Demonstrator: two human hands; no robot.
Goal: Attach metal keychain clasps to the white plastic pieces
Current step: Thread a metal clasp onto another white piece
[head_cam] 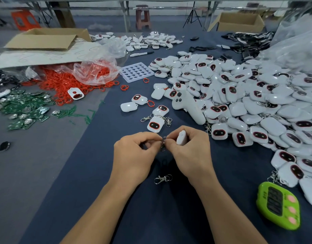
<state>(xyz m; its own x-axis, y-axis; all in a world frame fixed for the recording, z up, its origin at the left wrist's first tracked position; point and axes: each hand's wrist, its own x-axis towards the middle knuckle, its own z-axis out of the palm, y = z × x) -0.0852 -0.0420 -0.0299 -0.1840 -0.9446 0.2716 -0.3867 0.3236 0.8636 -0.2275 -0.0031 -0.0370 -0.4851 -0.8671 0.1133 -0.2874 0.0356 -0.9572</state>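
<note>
Both hands are working close together over the dark blue table cover [116, 199], right in the middle of the view. The left hand [136, 152] has its fingers curled in and pinches a small metal clasp [163, 140] at the fingertips. The right hand [190, 148] meets it from the other side, thumb and forefinger pinching the same bit of metal, with a white plastic piece [181, 138] gripped upright in its curled fingers. So the piece and the clasp are just beside each other, but it's too small to tell if the ring is actually threaded through. A spare clasp [163, 179] lies flat on the cover between the wrists, closer to the body. Just past the knuckles sit a couple of finished pieces [155, 125] with clasps attached. Off to the right is a huge pile of white pieces [248, 103], lots of them face up with dark red-edged windows, and a white controller-shaped thing [187, 106] leans on its near edge. A lime green timer [278, 205] sits at the near right. Over on the left there's a heap of red rings [63, 83] spilling out of a clear plastic bag [95, 71], green circuit boards [25, 106] in front of that, and a white tray with round holes [136, 72] further back, near a marker pen [142, 54].
</note>
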